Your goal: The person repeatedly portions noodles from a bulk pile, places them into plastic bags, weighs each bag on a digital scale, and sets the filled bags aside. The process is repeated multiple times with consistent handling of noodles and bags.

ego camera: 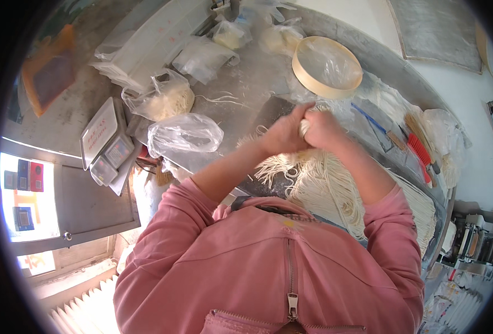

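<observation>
Both of my hands meet over a pile of fresh noodles (330, 183) on the floured worktop. My left hand (286, 130) and my right hand (322, 129) are closed around a bunch of noodles (304, 127), which shows pale between them; both hands are slightly blurred. Loose noodle ends spread below my left wrist. More noodles (413, 200) lie to the right, partly behind my right sleeve. A clear plastic bag (186, 133) lies to the left, beside a bag of noodles (167, 100).
A round wooden-rimmed sieve (298, 71) stands beyond my hands. A digital scale (104, 142) is at the left edge. At the right lie a red brush (418, 149), a straw brush (418, 127) and a blue-handled tool (367, 117). Filled plastic bags (229, 35) stand at the back.
</observation>
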A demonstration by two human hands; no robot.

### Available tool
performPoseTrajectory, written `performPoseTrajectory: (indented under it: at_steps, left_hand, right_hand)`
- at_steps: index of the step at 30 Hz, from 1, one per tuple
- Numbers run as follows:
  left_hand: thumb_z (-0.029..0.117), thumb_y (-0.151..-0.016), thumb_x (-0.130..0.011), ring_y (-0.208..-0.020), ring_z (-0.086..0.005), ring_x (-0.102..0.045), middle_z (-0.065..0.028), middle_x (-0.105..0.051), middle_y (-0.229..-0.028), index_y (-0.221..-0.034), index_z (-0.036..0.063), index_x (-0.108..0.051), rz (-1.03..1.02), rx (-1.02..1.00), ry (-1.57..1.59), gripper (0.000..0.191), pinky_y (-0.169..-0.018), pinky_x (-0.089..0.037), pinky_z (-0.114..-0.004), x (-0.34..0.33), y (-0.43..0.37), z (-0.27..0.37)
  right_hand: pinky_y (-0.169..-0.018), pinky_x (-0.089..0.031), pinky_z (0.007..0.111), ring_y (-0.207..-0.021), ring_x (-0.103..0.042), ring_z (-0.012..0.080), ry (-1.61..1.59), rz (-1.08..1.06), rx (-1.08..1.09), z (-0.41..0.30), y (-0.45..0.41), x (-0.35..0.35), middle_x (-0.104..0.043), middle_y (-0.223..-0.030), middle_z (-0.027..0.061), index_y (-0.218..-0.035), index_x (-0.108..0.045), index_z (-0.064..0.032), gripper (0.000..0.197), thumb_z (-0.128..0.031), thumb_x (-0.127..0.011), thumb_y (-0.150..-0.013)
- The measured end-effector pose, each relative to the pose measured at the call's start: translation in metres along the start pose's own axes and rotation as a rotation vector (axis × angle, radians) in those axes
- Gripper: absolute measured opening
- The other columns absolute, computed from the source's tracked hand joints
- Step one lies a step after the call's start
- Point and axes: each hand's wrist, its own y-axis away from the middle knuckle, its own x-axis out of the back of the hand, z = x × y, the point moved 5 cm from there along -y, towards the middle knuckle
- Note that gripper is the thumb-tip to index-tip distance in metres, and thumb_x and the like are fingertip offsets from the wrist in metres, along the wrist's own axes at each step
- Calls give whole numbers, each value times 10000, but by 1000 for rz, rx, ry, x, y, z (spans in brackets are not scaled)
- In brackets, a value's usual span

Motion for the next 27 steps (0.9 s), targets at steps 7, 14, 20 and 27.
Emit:
performPoseTrajectory:
  at_steps: [7, 14, 20, 27]
  left_hand:
    - [236, -662, -745, -672, -196, -644, -107, -667, -716, -848, 23, -676, -545, 348, -113, 292, -653, -504, -336, 39, -21, 31]
    - [118, -814, -667, -374, -34, -392, 3, -502, -526, -810, -33, -625, -466, 163, 1215, 157, -363, -293, -213, 59, -22, 63]
    - [193, -938, -528, -529, -138, -514, -37, -527, -628, -859, 20, -562, -416, -229, 1952, 193, -549, -468, -295, 53, -38, 67]
    - [364, -946, -505, -1001, -251, -585, -123, -594, -1133, -1081, 53, -564, -84, 274, 2150, 344, -892, -486, -419, 23, -50, 35]
  right_hand:
    - [-690, -515, 364, -751, -661, 277, 9, -346, 17, -28, -1, 30, -676, -840, 174, -910, -673, -60, 224, -121, -653, -695]
    - [-518, -453, 270, -557, -561, 127, -1704, -251, 187, -37, 4, 41, -581, -655, 18, -826, -623, 11, 198, -100, -721, -695]
    - [-538, -423, 250, -525, -474, 116, -2146, -193, 518, -51, -6, 52, -551, -679, 10, -880, -599, -19, 149, -161, -618, -838]
    - [-805, -426, 393, -865, -570, 279, 216, 867, 301, -82, -15, 60, -591, -981, 104, -892, -553, -64, 209, -240, -655, -844]
